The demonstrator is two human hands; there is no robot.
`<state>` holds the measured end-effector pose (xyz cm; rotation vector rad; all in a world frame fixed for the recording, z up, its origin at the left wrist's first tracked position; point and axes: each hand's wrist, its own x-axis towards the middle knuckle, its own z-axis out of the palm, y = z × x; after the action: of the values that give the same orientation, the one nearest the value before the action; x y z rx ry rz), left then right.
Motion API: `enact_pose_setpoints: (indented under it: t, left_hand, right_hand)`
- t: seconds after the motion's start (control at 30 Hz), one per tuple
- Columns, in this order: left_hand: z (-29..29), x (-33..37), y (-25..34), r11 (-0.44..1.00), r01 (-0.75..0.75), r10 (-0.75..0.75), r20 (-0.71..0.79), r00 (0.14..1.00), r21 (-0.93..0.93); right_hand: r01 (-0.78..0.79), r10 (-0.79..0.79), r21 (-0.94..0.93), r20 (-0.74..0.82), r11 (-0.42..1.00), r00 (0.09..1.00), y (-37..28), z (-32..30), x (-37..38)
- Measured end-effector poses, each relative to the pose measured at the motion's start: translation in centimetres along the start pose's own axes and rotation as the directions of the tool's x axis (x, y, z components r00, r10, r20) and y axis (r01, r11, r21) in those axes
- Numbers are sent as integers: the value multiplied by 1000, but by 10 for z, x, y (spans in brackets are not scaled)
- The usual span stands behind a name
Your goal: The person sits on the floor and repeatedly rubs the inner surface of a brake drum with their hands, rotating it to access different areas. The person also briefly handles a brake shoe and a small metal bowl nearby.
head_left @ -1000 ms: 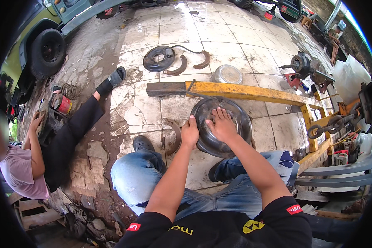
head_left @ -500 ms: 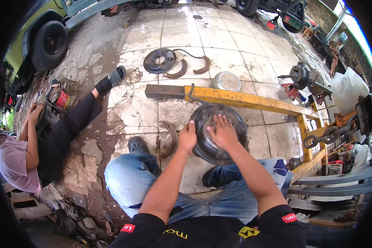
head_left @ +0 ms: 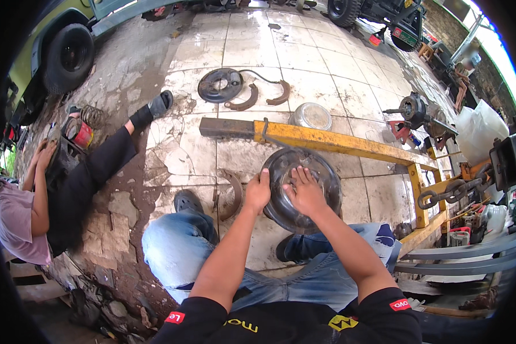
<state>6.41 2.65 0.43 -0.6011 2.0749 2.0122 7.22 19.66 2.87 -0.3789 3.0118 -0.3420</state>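
A round black metal brake backing plate is in front of me, just above the floor between my feet. My left hand grips its left rim, the thumb side up and the fingers hidden below the edge. Lying across the plate's raised middle is my right hand, palm down with its fingers stretched out. A curved, rusty brake shoe rests on the tiles left of my left hand. Farther off lie a second backing plate with a hole in its centre and two more brake shoes.
A yellow steel hoist arm with a chain crosses beyond the plate. Behind it sits a round metal tin. An axle part stands at the right. At the left another person's leg reaches toward the tiles.
My right hand has slid slightly toward me over the plate. My left hand keeps its place on the rim. The whole view has shifted a little.
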Motion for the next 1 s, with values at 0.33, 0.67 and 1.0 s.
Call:
enact_pose_setpoints:
  t: [0.33,0.67,1.0]
  left_hand:
    - [0,0,4,1000,1,0,44,999,-30]
    - [-3,-7,16,998,16,-12,65,998,-62]
    - [0,-15,36,999,0,-3,55,998,43]
  right_hand:
    - [-19,19,26,-4,999,1000,3,-1,10]
    - [-39,39,8,-34,999,999,-3,3,11]
    - [23,-12,107,-101,994,995,27,6,30]
